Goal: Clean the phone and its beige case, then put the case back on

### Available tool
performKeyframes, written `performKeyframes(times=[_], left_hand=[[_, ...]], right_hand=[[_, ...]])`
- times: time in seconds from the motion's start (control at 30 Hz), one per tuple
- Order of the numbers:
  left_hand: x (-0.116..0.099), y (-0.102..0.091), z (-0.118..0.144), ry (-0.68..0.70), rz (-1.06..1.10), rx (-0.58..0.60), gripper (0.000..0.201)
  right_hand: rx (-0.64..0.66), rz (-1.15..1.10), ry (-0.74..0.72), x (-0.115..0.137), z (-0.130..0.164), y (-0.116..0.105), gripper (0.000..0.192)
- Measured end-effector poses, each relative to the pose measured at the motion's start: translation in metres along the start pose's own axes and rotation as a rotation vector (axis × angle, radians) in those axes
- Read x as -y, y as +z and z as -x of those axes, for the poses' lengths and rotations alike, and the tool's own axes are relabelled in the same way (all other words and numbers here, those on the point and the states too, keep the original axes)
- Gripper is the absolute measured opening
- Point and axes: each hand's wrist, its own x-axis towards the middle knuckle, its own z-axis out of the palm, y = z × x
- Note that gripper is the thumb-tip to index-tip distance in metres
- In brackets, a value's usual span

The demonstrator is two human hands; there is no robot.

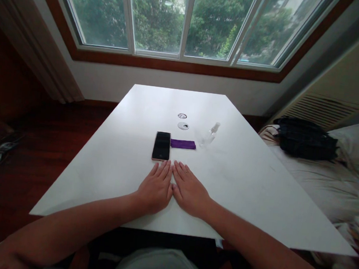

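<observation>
Phone (161, 145) lies face-up, dark screen, mid-tabletop (245, 178), just beyond the left hand (155, 190), fingertips almost at its near edge. Left hand flat, fingers straight, holding nothing. Right hand (189, 191) flat beside it, thumbs meeting, also empty. Purple cloth (183, 144) sits right against the phone's side; clear spray bottle (210, 134) lies further right.

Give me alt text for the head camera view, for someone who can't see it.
A person's left hand and right hand lie flat, palms down, side by side on a white table below a window. Just beyond the fingertips lies a dark phone, with a folded purple cloth and a small clear spray bottle to its right.
</observation>
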Motion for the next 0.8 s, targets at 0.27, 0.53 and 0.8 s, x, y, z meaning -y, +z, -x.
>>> performKeyframes(times=[0.27, 0.53, 0.8], left_hand=[[0.0010, -0.0008, -0.0046, -0.019, -0.010, 0.035, 0.064], [0.0010, -0.0023, -0.0039, -0.001, -0.004, 0.026, 0.064], [0.0042, 0.0006, -0.0070, 0.010, -0.007, 0.033, 0.066]], right_hand=[[0.021, -0.008, 0.026, 0.0007, -0.0018, -0.0032, 0.063], [0.018, -0.008, 0.020, 0.0013, -0.0018, -0.0043, 0.063], [0.012, -0.007, 0.018, 0.0011, -0.0032, -0.0036, 0.062]])
